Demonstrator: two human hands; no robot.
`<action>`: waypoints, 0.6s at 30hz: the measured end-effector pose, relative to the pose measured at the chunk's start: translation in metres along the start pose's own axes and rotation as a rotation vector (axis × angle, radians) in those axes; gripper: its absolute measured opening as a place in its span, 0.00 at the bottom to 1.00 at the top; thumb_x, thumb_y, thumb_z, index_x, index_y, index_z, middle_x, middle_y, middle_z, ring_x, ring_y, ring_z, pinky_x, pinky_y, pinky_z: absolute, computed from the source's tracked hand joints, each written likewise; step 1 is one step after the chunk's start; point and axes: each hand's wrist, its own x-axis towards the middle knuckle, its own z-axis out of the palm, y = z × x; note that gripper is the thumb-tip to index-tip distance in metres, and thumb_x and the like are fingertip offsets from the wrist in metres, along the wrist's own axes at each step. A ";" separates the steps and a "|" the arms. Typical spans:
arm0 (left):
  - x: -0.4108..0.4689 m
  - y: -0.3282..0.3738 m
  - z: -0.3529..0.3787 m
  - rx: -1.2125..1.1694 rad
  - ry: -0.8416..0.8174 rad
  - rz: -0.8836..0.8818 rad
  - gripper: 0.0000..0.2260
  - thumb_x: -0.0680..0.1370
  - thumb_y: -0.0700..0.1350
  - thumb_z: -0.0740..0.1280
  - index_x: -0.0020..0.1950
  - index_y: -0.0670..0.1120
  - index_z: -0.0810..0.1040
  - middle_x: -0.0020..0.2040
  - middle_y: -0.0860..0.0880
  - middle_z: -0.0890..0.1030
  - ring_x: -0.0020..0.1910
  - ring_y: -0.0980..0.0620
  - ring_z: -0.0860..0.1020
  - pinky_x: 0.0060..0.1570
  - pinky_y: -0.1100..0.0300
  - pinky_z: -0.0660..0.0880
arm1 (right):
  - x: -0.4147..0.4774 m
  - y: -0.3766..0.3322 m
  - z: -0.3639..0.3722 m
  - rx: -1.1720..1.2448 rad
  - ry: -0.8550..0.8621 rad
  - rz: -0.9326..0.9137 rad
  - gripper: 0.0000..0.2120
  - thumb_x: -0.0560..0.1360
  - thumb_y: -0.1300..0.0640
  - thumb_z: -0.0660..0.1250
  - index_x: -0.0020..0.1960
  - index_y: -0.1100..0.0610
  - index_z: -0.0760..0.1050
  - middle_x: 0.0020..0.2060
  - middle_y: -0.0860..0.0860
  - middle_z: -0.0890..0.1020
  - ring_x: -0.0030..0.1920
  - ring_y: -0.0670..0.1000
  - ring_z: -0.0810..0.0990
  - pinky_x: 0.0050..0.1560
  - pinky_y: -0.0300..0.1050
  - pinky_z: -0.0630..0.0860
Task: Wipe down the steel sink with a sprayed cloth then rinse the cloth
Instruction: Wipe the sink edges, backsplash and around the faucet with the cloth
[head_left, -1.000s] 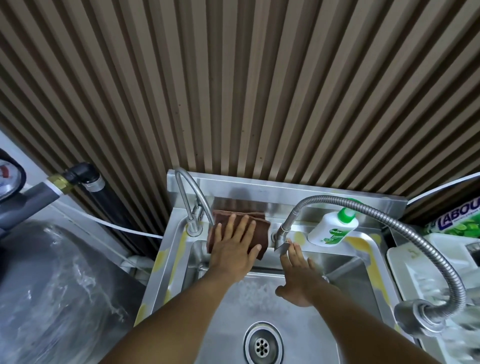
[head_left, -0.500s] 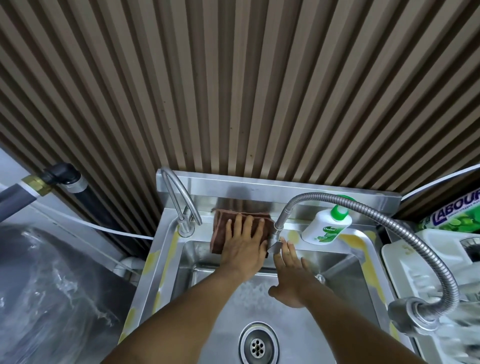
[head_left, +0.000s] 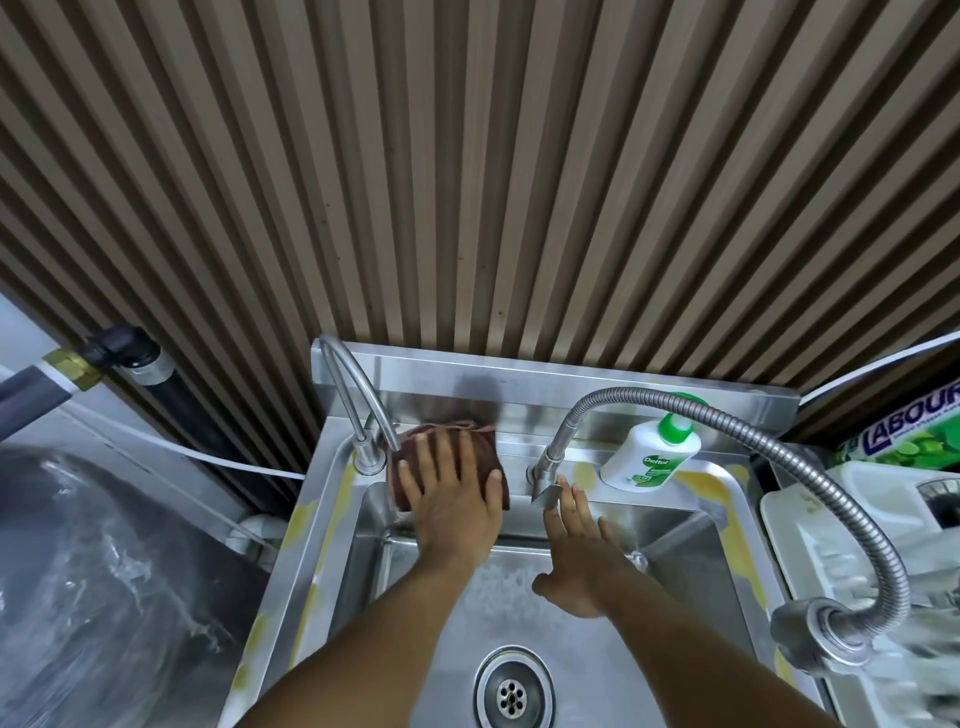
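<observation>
The steel sink (head_left: 332, 525) fills the lower middle of the head view, its drain (head_left: 511, 696) near the bottom edge. A folded brown cloth (head_left: 415, 452) lies on the sink's back ledge, between the small curved tap (head_left: 358, 410) and the base of the flexible hose tap (head_left: 550, 457). My left hand (head_left: 452, 493) lies flat on the cloth, fingers spread, pressing it against the ledge. My right hand (head_left: 576, 551) rests with straight fingers on the inner back wall of the basin, fingertips just under the hose tap's lever. It holds nothing.
A white Dettol bottle (head_left: 649, 457) with a green cap stands on the back ledge at the right. The hose tap's spray head (head_left: 821, 634) hangs over the sink's right rim. A white rack (head_left: 857, 545) sits to the right, and a plastic-covered surface (head_left: 104, 597) to the left.
My left hand has slid the cloth left along the back ledge, from beside the hose tap's base back toward the curved tap. My right hand has stayed on the basin's back wall.
</observation>
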 end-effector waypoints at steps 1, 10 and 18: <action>-0.001 0.006 0.004 -0.002 -0.011 0.110 0.29 0.82 0.60 0.48 0.79 0.48 0.65 0.79 0.43 0.63 0.80 0.39 0.56 0.76 0.38 0.46 | 0.000 0.000 0.000 0.006 0.003 -0.001 0.46 0.76 0.45 0.62 0.81 0.56 0.37 0.75 0.53 0.25 0.76 0.55 0.26 0.78 0.61 0.41; 0.018 -0.023 0.003 0.103 -0.020 0.523 0.27 0.83 0.60 0.48 0.79 0.51 0.64 0.80 0.51 0.63 0.80 0.48 0.57 0.76 0.41 0.54 | 0.001 0.002 0.001 0.001 0.008 -0.003 0.46 0.77 0.45 0.62 0.81 0.56 0.35 0.72 0.51 0.23 0.76 0.54 0.26 0.78 0.60 0.40; -0.006 -0.024 0.001 0.007 0.057 -0.034 0.34 0.81 0.63 0.47 0.78 0.42 0.65 0.78 0.40 0.66 0.78 0.39 0.61 0.77 0.39 0.52 | 0.001 0.001 0.002 0.002 0.014 0.000 0.45 0.77 0.45 0.62 0.81 0.55 0.37 0.76 0.53 0.25 0.76 0.55 0.26 0.77 0.60 0.40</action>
